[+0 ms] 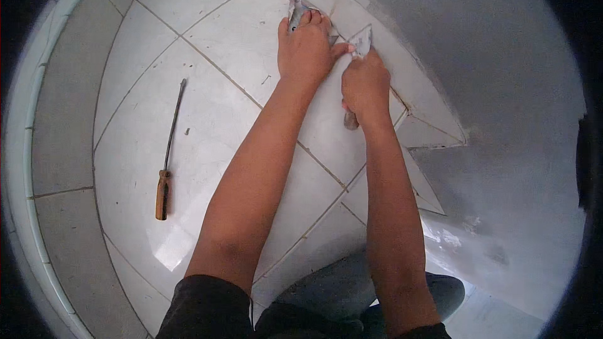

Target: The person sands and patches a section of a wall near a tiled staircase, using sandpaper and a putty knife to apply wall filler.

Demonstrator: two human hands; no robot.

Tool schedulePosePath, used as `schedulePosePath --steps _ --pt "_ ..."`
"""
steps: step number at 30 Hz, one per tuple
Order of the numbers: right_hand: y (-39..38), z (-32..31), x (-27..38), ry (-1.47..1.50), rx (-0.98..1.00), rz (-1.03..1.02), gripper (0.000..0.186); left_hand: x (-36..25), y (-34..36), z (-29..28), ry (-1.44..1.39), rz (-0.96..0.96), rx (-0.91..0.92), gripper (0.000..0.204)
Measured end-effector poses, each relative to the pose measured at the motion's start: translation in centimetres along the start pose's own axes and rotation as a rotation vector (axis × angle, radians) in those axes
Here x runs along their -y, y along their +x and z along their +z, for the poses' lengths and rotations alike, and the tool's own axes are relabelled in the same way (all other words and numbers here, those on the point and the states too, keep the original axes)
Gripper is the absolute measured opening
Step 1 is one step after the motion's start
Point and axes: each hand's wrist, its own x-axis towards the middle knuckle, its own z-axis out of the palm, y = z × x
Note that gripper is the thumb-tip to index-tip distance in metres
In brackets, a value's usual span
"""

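Note:
My right hand (367,86) is closed round the brown handle of a small pointed trowel (361,43). Its blade, smeared with pale grey material, points away from me beside the wall's base. Just left of it, my left hand (304,47) grips a grey, irregular piece (296,12) with a small dark hole, its fingers bent over the top. What that piece is, I cannot make out, since the hand covers much of it. My left thumb stretches right and comes close to the trowel's blade.
A screwdriver (164,176) with an amber and black handle lies on the white tiled floor (213,107), left of my arms. Small crumbs are scattered about. A grey wall (490,56) with a tiled skirting (402,69) rises on the right. A raised tiled edge (63,119) curves along the left.

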Motion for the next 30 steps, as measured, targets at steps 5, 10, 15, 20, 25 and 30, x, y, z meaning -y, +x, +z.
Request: schedulePosePath --steps 5,10,15,20,25,30 --pt "0.5 0.2 1.1 -0.061 -0.018 0.031 0.022 0.1 0.2 -0.6 -0.003 -0.027 0.052 0.067" --pt "-0.2 -1.0 2.0 -0.109 0.022 -0.046 0.026 1.0 0.4 -0.1 -0.078 0.044 0.174 0.057" --pt "-12.2 -12.3 -3.0 -0.339 0.319 0.019 0.036 0.9 0.4 1.5 0.064 0.031 -0.039 0.053" --pt "-22.1 -23.3 -7.6 -0.342 0.489 0.388 0.045 0.0 0.4 1.1 0.293 0.041 0.003 0.043" --pt "-26.6 -27.3 -9.9 -0.104 0.303 0.396 0.045 -3.0 0.2 1.9 -0.119 -0.132 -0.119 0.035" --pt "-28.7 -29.2 -12.0 -0.054 0.297 0.36 0.044 -11.9 -4.7 5.0 -0.306 -0.321 -0.069 0.035"
